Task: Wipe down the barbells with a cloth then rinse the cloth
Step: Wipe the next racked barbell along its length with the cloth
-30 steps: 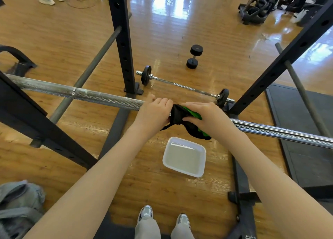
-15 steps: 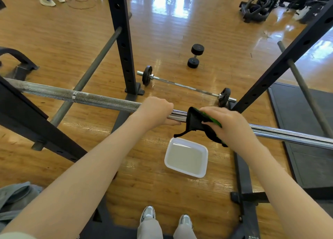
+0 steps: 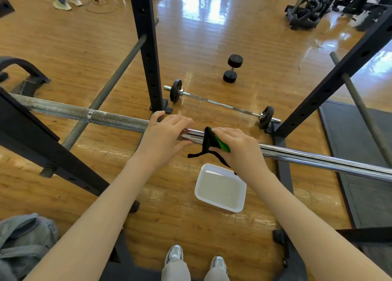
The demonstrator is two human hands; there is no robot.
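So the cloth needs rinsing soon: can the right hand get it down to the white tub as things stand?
Probably yes. The right hand holds the cloth on the barbell, and the white tub sits open on the floor just below, nothing between.

Barbells: two, one racked at 3 o'clock, one on the floor at 12 o'clock. Dumbbell: one. Cloth: one. White tray: one. Hands: two.
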